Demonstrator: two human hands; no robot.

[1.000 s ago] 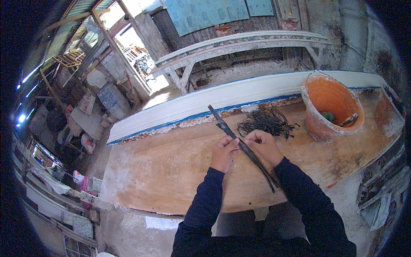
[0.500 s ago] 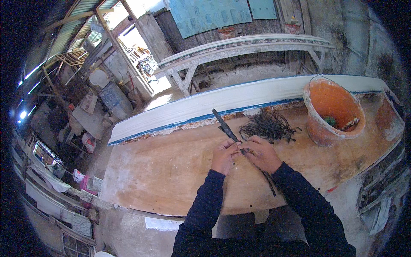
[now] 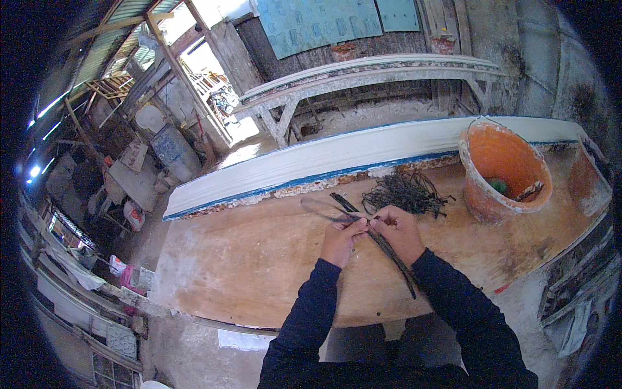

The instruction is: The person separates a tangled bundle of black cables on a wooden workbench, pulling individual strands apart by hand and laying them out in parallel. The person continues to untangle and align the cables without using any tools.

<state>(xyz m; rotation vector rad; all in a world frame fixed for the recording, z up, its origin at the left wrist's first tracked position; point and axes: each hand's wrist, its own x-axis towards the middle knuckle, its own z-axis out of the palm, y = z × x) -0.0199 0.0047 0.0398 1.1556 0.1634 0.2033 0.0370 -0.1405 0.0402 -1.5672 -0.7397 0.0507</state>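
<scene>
Both hands meet over the wooden board [image 3: 259, 259]. My left hand [image 3: 339, 242] is closed, its thumb and forefinger pinching part of a thin black strip [image 3: 317, 206] whose free part is smeared by motion. Close beside it, my right hand [image 3: 398, 235] is also closed in a pinch, the fingertips nearly touching the left ones. Long dark strips [image 3: 395, 258] run slantwise beneath the hands toward my body; their far ends stick out past the fingers. Just beyond the right hand lies a tangled heap of black strands [image 3: 408, 194].
An orange bucket [image 3: 478, 188], crusted with white, stands at right with a green item [image 3: 497, 186] inside. A long white moulding [image 3: 311, 160] with a blue edge lies along the board's far side. A white-stained bench [image 3: 363, 83] stands behind.
The dark flat piece that pointed away from me beyond my hands no longer stands out there. A blurred thin strip now bends to the left. Both hands remain nearly in place.
</scene>
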